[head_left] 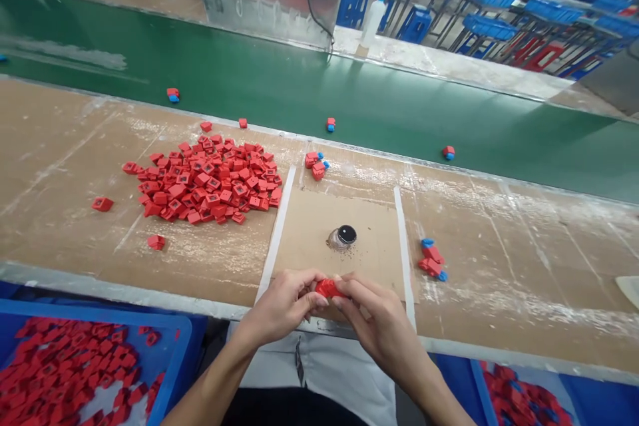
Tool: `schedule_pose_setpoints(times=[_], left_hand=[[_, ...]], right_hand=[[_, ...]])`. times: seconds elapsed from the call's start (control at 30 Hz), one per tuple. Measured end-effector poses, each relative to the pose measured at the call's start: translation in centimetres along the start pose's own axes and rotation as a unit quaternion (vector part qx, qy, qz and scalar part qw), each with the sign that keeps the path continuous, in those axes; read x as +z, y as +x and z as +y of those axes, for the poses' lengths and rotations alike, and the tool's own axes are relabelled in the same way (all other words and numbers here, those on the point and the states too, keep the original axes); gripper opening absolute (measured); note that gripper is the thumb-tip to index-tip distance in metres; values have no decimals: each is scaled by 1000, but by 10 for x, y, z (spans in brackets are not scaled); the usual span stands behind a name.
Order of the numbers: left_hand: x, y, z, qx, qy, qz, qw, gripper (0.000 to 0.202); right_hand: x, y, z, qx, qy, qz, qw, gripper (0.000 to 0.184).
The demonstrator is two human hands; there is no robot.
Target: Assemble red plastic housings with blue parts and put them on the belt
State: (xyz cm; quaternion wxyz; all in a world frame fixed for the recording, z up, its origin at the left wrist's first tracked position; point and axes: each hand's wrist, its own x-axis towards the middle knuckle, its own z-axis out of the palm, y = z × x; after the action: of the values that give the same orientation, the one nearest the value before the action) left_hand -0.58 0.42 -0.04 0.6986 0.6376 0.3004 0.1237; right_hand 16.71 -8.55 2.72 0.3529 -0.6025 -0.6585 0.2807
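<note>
Closest to the camera are the two hands, the left hand (282, 306) and the right hand (383, 327), which come together over the front part of a cardboard sheet (369, 239). Between them is a red plastic piece (328, 289). The fingers (312, 279) of both hands are close together and clamped on it from two sides, so much of the piece is covered.

Just ahead of the hands, a small glass jar with black lid (342, 237) stands on the cardboard, with dark grains (344, 256) scattered around it. White strips (277, 233) run along the sheet's sides. On the tan workbench (504, 279), a large pile of red pieces (207, 180) lies to the left, and small groups of red-and-blue pieces (432, 259) lie near the sheet. Some similar pieces (330, 124) sit on a green conveyor belt (299, 96) behind. Below the bench, a blue crate (180, 339) at left is full of red pieces, and another blue crate (479, 386) is at right.
</note>
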Motion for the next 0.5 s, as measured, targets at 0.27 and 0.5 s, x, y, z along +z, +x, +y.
schedule_pose_setpoints(times=[0.27, 0.5], left_hand=[[-3, -3, 4, 1, 25, -3, 1000, 36], [-78, -35, 34, -10, 155, 290, 944, 57]], right_hand=[[11, -2, 5, 7, 52, 94, 994, 13], [-129, -29, 111, 152, -18, 297, 943, 45]])
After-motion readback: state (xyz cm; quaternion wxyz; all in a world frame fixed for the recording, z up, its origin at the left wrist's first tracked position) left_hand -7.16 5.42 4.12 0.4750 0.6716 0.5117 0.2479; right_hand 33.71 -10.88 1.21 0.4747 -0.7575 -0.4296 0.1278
